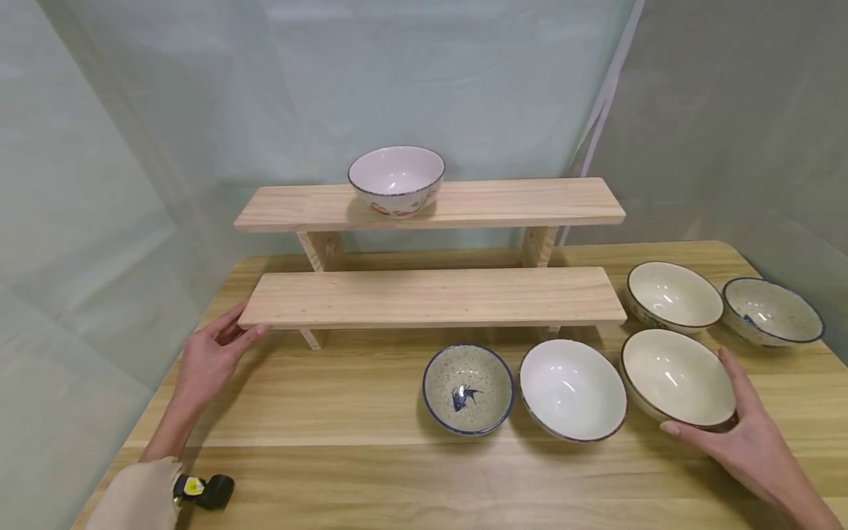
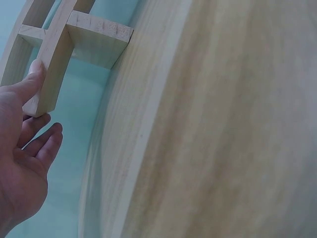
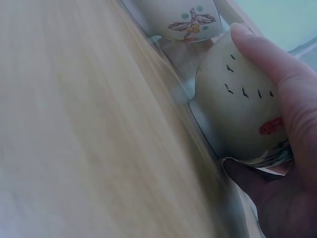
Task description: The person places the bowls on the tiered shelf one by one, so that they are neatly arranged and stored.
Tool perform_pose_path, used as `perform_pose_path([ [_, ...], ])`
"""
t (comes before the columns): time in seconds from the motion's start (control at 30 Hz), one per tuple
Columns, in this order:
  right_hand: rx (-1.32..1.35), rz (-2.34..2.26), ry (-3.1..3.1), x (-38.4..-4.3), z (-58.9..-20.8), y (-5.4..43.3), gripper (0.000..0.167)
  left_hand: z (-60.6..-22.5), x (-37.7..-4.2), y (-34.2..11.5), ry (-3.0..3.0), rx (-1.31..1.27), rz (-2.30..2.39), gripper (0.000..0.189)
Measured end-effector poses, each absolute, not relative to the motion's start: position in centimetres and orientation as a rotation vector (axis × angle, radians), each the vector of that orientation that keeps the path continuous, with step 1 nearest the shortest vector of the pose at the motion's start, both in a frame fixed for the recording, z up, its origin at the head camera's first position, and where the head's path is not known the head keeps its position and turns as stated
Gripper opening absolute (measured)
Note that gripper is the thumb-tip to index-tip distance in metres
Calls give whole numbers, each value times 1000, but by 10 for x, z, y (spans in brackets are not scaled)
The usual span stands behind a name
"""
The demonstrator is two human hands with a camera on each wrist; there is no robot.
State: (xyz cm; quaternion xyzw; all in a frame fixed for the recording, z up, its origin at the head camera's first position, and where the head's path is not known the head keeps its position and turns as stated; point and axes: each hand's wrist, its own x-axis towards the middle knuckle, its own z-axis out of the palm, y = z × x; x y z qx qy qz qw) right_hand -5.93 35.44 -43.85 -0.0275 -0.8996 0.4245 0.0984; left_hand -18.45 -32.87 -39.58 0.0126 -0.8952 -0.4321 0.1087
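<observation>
At the left end of the lower board point(image 1: 430, 298) of a two-tier wooden stand, my left hand point(image 1: 208, 364) grips the corner. The left wrist view shows that thumb on one face of the board point(image 2: 58, 69) and fingers around the end. My right hand point(image 1: 751, 434) holds a cream bowl point(image 1: 679, 375) with a dark rim, thumb at the near side and fingers at the right. Small black bird marks and a red patch decorate its outer wall point(image 3: 233, 106) in the right wrist view. Left of it are a white bowl point(image 1: 573, 390) and a speckled blue-rimmed bowl point(image 1: 477, 375).
A white bowl point(image 1: 397, 173) with painted orange marks stands on the upper board point(image 1: 523, 202). Behind the held bowl are another cream bowl point(image 1: 672, 294) and a speckled bowl point(image 1: 775, 313) near the right edge of the wooden table point(image 1: 318, 478). Pale sheeting point(image 1: 464, 88) hangs behind.
</observation>
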Motion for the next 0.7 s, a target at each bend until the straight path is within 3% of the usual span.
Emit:
perform_pose_path([
  [0.7,-132,1178,-2633,-56,-431,348,119,-397,-185,-329,-2640,30,-1252,74],
])
